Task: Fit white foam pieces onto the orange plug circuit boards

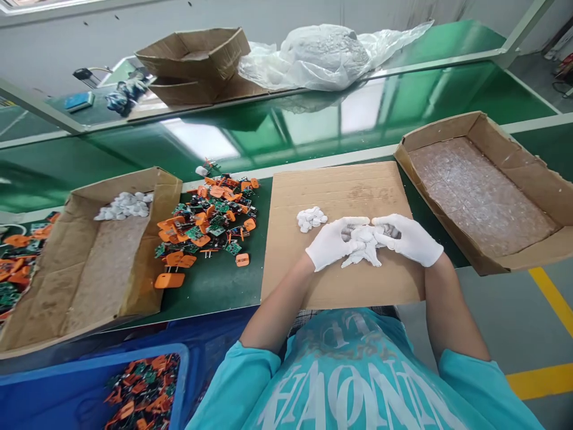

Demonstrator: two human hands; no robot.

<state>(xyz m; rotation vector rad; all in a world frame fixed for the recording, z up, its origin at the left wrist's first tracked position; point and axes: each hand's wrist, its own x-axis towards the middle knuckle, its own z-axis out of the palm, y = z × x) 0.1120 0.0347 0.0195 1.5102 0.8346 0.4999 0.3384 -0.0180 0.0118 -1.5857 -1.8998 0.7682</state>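
My left hand (330, 243) and my right hand (410, 240), both in white gloves with greyish fingertips, meet over a brown cardboard sheet (308, 269). Between them is a soft, white, putty-like lump (364, 246), its ragged lower edge spreading on the cardboard. The fingers of both hands are curled in and closed on this lump, the fingertips partly hidden by it. Just left of my left hand lies a small pile of white pieces (311, 219).
Left stands a cardboard box (105, 263) holding white pieces, beside a heap of orange parts with green circuit boards (210, 215). An open cardboard tray (487, 191) sits right. Behind are a plastic bag (322, 54) and cardboard boxes (192, 60). A blue bin (49, 382) is lower left.
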